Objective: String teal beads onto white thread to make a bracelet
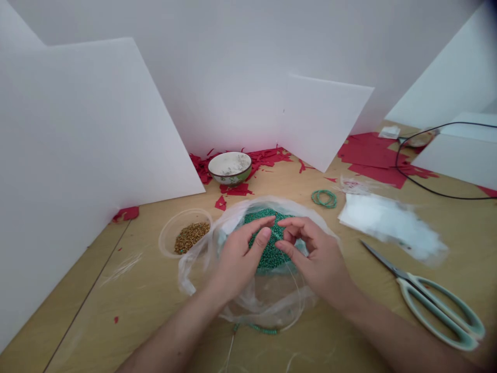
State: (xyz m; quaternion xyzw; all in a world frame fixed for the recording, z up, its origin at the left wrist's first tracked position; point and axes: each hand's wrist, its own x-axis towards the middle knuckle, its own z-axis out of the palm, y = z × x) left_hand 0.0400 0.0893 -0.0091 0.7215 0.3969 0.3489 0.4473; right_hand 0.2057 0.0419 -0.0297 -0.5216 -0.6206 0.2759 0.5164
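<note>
In the head view, the left hand (243,254) and right hand (320,256) are close together above green beads (267,264) in a see-through bag (186,277) on the bench (135,321). On each hand, the thumb and pointer are almost together; what they pinch is too tiny to tell. A thin thread (298,290) hangs by the right fingers. Gold beads (191,237) sit in a round tub (167,232) beside the bag.
</note>
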